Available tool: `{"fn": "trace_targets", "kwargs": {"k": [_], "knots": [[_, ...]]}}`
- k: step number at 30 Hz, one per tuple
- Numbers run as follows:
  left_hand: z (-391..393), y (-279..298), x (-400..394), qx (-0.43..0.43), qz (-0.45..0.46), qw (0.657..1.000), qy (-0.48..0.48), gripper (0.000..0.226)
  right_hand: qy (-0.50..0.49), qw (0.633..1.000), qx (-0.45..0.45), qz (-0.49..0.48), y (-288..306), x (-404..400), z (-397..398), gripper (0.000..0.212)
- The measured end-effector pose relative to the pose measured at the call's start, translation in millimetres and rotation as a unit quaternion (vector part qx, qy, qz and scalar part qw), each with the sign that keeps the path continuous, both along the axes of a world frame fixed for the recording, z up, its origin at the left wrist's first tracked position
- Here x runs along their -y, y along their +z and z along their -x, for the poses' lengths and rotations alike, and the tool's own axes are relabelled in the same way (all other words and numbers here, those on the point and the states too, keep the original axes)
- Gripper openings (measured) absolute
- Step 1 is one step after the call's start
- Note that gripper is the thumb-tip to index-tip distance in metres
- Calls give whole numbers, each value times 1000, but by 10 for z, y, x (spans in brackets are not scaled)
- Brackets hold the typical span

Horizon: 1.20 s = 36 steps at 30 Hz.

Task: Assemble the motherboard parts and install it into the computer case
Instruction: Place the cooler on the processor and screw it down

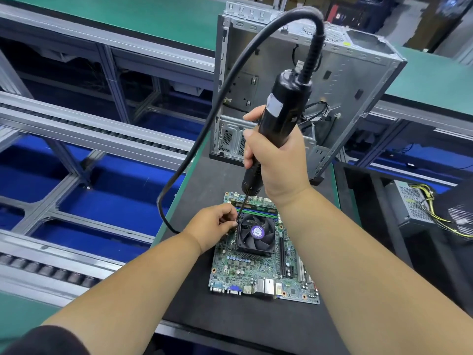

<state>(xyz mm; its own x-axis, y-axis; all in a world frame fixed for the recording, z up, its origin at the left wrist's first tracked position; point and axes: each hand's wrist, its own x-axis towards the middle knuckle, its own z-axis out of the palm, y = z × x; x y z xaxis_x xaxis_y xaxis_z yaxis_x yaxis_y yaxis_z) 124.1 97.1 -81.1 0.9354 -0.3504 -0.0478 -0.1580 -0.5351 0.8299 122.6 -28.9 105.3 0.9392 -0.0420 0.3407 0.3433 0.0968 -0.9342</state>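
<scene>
A green motherboard (258,272) lies flat on a black mat (230,319). A black CPU cooler fan (256,234) with a purple sticker sits on it, with memory sticks just behind. My right hand (279,160) grips a black electric screwdriver (279,108), held upright with its bit down at the fan's far left corner. My left hand (215,224) pinches at the bit tip by that corner; a screw there is too small to make out. A grey open computer case (332,80) stands upright behind the board.
The screwdriver's thick black cable (194,139) loops left and down over the mat's edge. A power supply (414,208) with yellow wires sits at the right. Roller conveyor rails (76,129) and blue bins run along the left. Green bench surface lies beyond.
</scene>
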Motion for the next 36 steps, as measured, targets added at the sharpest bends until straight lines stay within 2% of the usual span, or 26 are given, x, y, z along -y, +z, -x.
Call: {"fn": "trace_targets", "kwargs": {"k": [5,8,12,15,17,23,31,36], "knots": [[-25,22,-18,-16,-6,1000,0,24,23,999,3,38,-24,-110,-35,17],[-14,59,-37,-36,25,999,-1,22,29,999,7,45,-6,-128,-58,16],[17,184,-8,31,62,998,8,37,33,998,7,53,6,-164,-44,17],[12,258,72,16,14,997,-68,47,40,997,4,60,13,-202,-29,18],[15,230,75,12,-36,996,-85,51,41,997,3,60,15,-204,-38,19],[56,126,-45,-45,-50,989,-134,78,37,999,11,37,-33,-144,-78,18],[77,134,-55,-99,-1,988,-116,84,43,998,18,35,-45,-165,-136,17],[50,130,-58,-86,-9,990,-113,81,35,999,10,15,-47,-154,-182,17]]}}
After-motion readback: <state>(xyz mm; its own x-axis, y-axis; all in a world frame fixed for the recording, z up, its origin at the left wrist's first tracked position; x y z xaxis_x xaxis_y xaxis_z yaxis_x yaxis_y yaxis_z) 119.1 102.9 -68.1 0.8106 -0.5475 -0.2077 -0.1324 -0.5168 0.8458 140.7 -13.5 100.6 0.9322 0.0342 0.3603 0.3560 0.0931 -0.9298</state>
